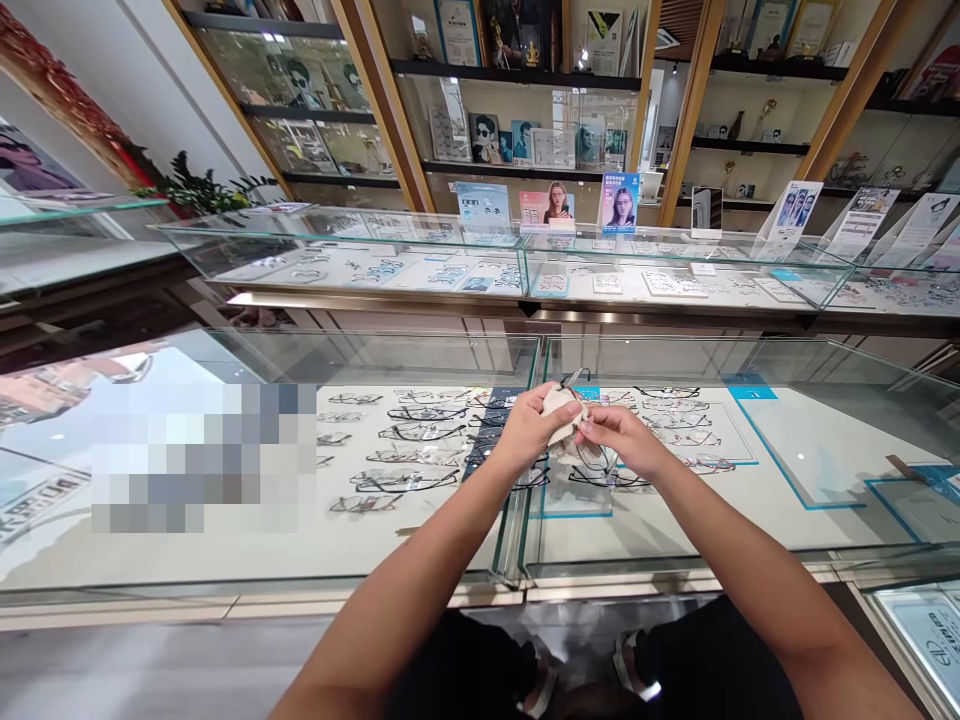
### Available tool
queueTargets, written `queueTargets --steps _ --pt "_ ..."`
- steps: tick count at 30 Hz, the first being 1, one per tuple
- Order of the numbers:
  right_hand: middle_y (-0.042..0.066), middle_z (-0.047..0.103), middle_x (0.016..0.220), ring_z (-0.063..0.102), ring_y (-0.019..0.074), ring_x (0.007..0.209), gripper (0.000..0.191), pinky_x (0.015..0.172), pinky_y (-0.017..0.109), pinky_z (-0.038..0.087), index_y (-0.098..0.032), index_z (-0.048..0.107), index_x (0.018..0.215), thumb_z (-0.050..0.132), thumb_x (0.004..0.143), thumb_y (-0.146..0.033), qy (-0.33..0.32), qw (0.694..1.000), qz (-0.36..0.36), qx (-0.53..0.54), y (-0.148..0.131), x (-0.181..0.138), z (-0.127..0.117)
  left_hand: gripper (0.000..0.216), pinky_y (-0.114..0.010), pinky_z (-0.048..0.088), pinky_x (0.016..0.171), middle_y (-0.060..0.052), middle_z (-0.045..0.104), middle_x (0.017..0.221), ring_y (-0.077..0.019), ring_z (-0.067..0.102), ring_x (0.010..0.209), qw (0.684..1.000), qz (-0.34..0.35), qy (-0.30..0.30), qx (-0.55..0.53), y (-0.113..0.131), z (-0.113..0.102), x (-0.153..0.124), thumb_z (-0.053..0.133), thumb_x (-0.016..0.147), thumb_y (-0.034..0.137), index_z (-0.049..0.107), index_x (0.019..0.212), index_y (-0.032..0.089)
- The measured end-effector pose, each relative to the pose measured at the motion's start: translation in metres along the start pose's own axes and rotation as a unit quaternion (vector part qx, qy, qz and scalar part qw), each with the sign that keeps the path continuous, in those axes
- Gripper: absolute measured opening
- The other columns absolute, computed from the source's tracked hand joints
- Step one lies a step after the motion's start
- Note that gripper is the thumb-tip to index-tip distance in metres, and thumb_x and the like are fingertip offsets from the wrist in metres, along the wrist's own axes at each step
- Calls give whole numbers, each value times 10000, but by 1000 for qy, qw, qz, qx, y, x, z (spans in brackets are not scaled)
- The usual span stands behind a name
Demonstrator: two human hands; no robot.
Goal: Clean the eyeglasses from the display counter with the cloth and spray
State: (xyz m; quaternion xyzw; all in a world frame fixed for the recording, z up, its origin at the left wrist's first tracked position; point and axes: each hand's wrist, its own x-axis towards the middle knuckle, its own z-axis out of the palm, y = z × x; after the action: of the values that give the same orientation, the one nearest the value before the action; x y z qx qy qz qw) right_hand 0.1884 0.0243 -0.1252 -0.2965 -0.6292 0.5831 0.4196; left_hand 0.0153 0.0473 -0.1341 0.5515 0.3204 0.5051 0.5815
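Note:
Above the glass display counter, both of my hands are close together around a pair of eyeglasses (pixel 576 376) and a pale cream cloth (pixel 561 408). My left hand (pixel 527 432) is closed, its thumb pressing the cloth against the glasses. Pinched fingers of my right hand (pixel 621 436) hold the glasses from the other side, at the edge of the cloth. One dark, thin part of the frame sticks up beyond my left fingers. Cloth and fingers hide most of the lenses.
Below my hands, the glass counter (pixel 517 560) holds rows of eyeglasses (pixel 420 433) and blue-edged boards (pixel 802 490). A second glass showcase (pixel 525 262) with upright advertising cards (pixel 619 205) stands beyond. Shelves (pixel 525 70) line the back wall. A blurred patch covers the left side.

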Motion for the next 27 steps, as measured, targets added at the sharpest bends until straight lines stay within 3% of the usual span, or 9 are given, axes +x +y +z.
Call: queueTargets --steps 3,6,10,15,18,21,24,27 --pt "10 565 762 471 121 654 557 605 274 366 -173 711 716 771 774 -724 -9 1000 -1 -1 1 0 5 586 -235 386 501 23 611 558 -98 506 475 1000 13 27 0 -2 1 0 799 722 723 600 739 172" --pt "14 552 806 480 134 700 527 656 286 381 -182 715 722 766 797 -701 6 1000 -16 -8 2 0 3 615 -245 440 562 10 638 623 -117 559 558 999 15 43 -19 -4 1 3 749 739 771 628 787 170" --pt "24 522 852 480 172 803 483 767 312 419 -208 731 755 730 842 -683 68 996 -58 -15 2 1 -9 583 -239 468 610 11 652 709 -128 587 640 994 -17 66 -81 -3 -1 8 820 704 689 651 926 176" --pt "58 570 1003 555 234 1021 466 1010 378 438 -232 713 723 768 790 -691 127 989 -70 20 -5 2 -20 538 -225 437 576 20 627 740 -129 590 653 993 -33 34 -110 0 1 8 848 695 551 625 1033 197" --pt "60 591 1035 576 242 1077 444 1059 387 428 -236 713 716 795 773 -669 129 988 -70 43 -9 2 -20 380 -231 394 549 65 486 611 -98 456 535 996 -12 22 -83 1 1 5 777 734 506 574 860 211" --pt "56 611 974 593 238 1033 425 1055 393 435 -234 698 701 781 798 -639 126 988 -74 48 -9 2 -19 417 -256 408 581 83 383 540 -80 364 491 999 7 31 -44 1 -1 2 791 738 473 478 659 210" --pt "44 625 839 600 229 917 411 1018 402 456 -232 677 694 741 834 -614 114 990 -69 37 -9 2 -20 395 -283 450 682 23 522 647 -128 522 638 982 126 96 101 1 -2 -2 812 784 419 522 630 199" --pt "36 626 758 599 222 855 407 939 385 468 -224 669 672 718 852 -586 92 994 -62 15 -8 2 -22 269 -334 511 818 -65 696 1011 -179 627 843 910 286 158 254 0 -2 -4 807 825 428 696 921 203"
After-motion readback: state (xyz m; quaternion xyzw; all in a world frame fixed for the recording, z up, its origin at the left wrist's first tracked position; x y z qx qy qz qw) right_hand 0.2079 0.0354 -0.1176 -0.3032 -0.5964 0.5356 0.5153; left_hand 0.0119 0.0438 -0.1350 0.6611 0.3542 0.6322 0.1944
